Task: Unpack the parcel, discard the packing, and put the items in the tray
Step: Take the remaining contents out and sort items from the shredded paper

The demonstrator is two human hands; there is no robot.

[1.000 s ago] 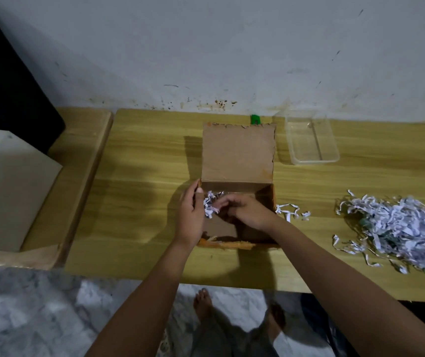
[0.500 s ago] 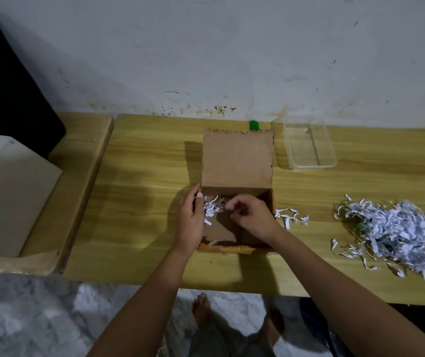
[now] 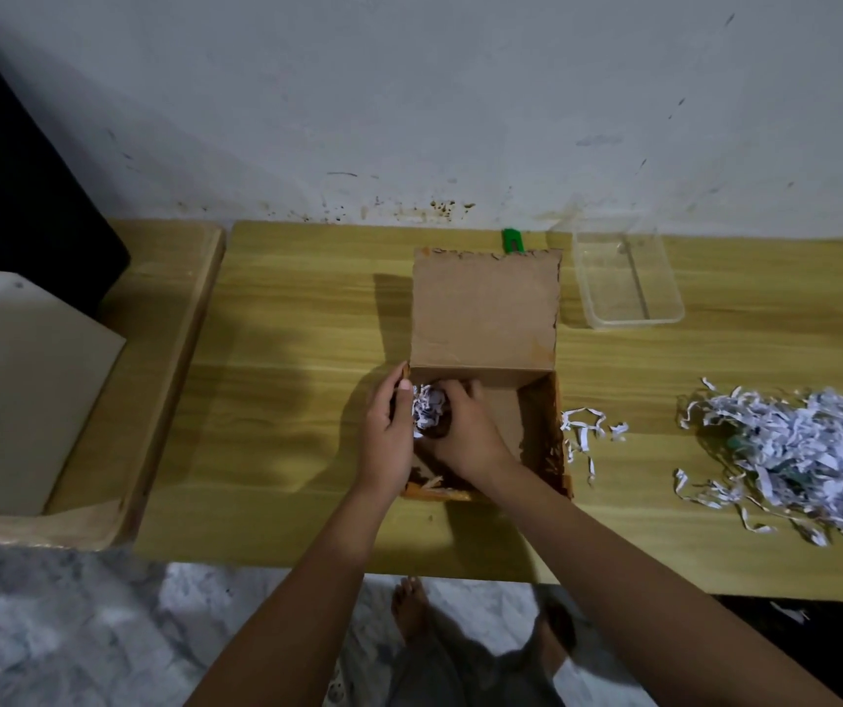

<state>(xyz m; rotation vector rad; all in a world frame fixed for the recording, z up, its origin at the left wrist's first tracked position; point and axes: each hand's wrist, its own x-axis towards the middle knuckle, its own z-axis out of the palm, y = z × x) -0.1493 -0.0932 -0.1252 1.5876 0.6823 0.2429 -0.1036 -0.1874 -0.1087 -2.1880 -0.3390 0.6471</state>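
Two hands at frame centre: right hand (image 3: 465, 436) fingers curl round a clump of white shredded paper (image 3: 427, 410) inside the open brown cardboard box (image 3: 486, 313); left hand (image 3: 386, 443) fingers grip its left wall.

A stained white wall (image 3: 409, 94), speckled brown along its foot, fills twelve o'clock behind a yellow wood-grain table (image 3: 281, 349). At nine o'clock a lower wooden bench (image 3: 164, 359) adjoins the table and carries a pale board (image 3: 16, 400), with a black shape (image 3: 11, 196) at ten. Grey marbled floor (image 3: 77, 630) lies at seven.
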